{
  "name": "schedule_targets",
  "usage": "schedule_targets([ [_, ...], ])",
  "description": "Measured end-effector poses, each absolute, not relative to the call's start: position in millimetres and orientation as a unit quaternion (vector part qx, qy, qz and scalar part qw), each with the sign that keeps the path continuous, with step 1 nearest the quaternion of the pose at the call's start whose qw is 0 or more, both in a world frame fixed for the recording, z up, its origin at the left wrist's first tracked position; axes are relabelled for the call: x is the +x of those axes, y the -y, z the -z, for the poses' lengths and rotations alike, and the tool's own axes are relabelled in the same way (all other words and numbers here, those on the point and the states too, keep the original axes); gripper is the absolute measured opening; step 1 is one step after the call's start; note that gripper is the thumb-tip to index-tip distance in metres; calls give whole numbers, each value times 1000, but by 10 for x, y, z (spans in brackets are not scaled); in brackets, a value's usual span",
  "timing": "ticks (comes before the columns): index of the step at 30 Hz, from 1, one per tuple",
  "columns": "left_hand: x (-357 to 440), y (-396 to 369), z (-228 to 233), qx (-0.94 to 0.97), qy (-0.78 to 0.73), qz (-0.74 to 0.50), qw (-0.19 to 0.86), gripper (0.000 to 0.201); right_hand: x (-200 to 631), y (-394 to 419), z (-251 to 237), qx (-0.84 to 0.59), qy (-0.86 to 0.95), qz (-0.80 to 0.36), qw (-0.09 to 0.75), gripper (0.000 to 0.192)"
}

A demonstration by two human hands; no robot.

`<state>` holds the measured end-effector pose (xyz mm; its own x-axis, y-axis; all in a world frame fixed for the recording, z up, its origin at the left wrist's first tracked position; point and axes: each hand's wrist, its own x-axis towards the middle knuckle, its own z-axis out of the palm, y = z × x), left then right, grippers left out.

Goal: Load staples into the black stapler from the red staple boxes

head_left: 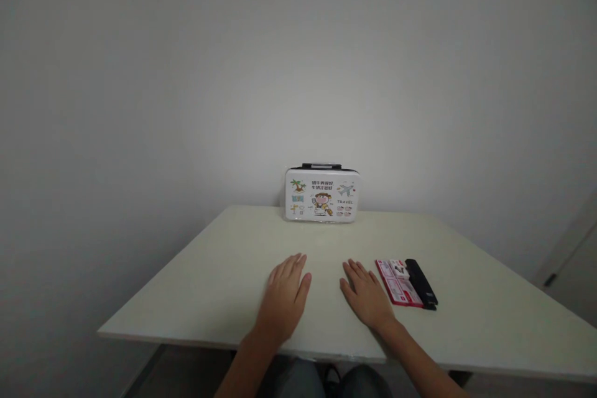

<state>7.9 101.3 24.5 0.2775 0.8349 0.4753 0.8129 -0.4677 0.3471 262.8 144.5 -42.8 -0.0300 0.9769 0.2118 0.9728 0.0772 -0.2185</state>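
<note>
Pale table (196,273) sits by a grey wall. Left hand (283,301) and right hand (368,296) lie flat on it, fingers open, holding nothing. Red card pack (397,283) and black bar (421,283) lie just beside the right hand. White picture case (321,194) stands far back.

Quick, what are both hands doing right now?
Left hand: open, flat on the table, holding nothing.
Right hand: open, flat on the table, holding nothing, beside the red packet.
</note>
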Motion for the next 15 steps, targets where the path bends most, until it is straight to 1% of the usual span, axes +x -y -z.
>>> schedule_targets([
  [2, 10, -1188, 65, 803, -553, -220, -7, 53, 2627, -1426, 407, -682, 716, -15, 147, 61],
  [3, -21, -1246, 211, 802, -563, -196, -23, 54, 2627, -1416, 401, -683, 716, -18, 145, 61],
  [6, -66, -1316, 480, 803, -563, -184, -62, 54, 2620, -1409, 390, -680, 717, -20, 153, 61],
  [9, -63, -1277, 477, 803, -561, -192, -62, 51, 2610, -1429, 341, -676, 715, -28, 173, 60],
  [11, -85, -1162, 431, 804, -557, -203, -44, 48, 2622, -1399, 281, -666, 714, -55, 211, 58],
  [13, -163, -923, 425, 809, -543, -224, -14, 45, 2673, -1250, 248, -643, 704, -104, 284, 54],
  [15, -306, -556, 471, 814, -523, -252, 26, 41, 2764, -913, 308, -620, 674, -163, 367, 53],
])
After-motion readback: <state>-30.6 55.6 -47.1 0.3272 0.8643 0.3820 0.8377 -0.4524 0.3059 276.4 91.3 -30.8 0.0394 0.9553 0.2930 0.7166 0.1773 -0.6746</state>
